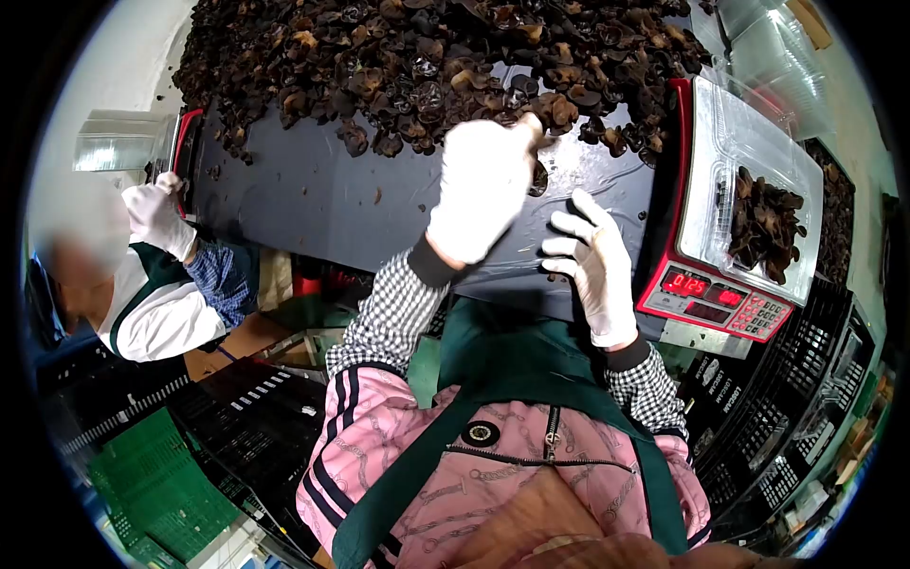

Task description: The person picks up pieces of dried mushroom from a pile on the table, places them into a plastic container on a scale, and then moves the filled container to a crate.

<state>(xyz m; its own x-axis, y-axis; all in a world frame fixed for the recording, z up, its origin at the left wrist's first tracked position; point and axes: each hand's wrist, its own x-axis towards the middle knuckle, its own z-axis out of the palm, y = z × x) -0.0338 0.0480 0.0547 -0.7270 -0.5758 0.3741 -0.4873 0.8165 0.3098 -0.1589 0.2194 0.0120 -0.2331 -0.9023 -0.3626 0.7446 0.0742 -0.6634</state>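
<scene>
My left hand [483,190], in a white glove, is over the near edge of a heap of wood ear mushrooms [398,66]. Its fingers are curled in and slightly blurred; what they hold, if anything, is hidden. One dark mushroom piece [539,178] shows right beside its fingers; I cannot tell whether it is gripped or lies on the table. My right hand [595,261], also gloved, hovers palm inward over the table's near edge, fingers spread and holding nothing. To its right, a red digital scale [678,251] carries a clear plastic tray [801,175] with wood ear mushrooms [766,223] in it.
The dark-covered table [313,194] has wet patches and small scraps. Clear plastic containers [773,57] are stacked behind the scale. Black crates [758,408] stand at lower right. At left, a co-worker's gloved hand [159,216] is near another red-edged device [187,142].
</scene>
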